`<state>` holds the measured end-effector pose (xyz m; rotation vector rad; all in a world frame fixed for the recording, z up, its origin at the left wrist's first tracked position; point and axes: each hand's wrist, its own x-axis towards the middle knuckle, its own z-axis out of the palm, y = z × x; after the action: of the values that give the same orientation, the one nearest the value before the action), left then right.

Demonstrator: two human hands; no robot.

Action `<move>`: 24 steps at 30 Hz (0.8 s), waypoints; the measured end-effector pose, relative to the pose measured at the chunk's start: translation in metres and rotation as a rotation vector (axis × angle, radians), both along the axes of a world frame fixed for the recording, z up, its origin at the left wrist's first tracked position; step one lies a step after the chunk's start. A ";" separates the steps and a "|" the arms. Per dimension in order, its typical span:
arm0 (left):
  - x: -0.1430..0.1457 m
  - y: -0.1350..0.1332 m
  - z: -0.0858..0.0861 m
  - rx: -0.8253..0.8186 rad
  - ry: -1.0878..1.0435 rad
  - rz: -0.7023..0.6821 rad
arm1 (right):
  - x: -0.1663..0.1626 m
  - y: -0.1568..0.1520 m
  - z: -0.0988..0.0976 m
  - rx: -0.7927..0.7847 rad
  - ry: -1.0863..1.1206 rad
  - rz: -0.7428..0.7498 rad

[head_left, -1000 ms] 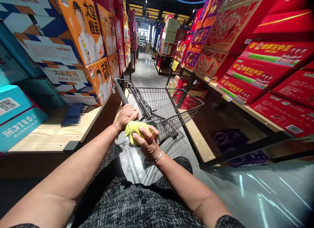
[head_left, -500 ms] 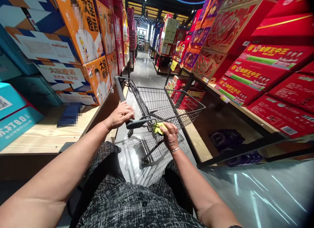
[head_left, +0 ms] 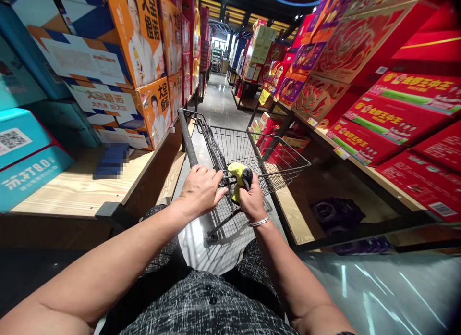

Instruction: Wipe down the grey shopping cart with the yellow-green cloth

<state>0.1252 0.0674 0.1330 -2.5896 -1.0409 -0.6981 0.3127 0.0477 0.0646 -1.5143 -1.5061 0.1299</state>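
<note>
A dark wire shopping cart (head_left: pixel 252 150) stands in front of me, its grey handle (head_left: pixel 188 142) running away to the upper left. My left hand (head_left: pixel 203 186) is wrapped over the near end of that handle, thumb pointing right toward my other hand. My right hand (head_left: pixel 252 198) grips a bunched yellow and dark grey cloth (head_left: pixel 236 171) beside the cart's near side frame. Whether the cloth touches the frame I cannot tell. A silver bracelet (head_left: pixel 258 222) circles my right wrist.
Orange drink cartons (head_left: pixel 153 104) and a turquoise box (head_left: pixel 30 157) stand on a wooden shelf (head_left: pixel 68 186) at left, near a dark blue item (head_left: pixel 110 162). Red boxes (head_left: pixel 392 118) fill the right shelf. The aisle floor (head_left: pixel 216 102) runs ahead between displays.
My left hand has slid to the handle's near end, closer to my right hand. The cloth is now lifted and turned, showing its dark side. The view has shifted slightly left.
</note>
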 end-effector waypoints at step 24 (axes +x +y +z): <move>-0.081 0.100 -0.016 0.060 -0.087 0.043 | 0.095 0.054 0.018 -0.582 -0.745 -0.269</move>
<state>0.0447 0.1675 0.1174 -2.4984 -1.0801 -0.8255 0.4074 0.1021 0.0827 -2.3964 -1.9073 -0.1981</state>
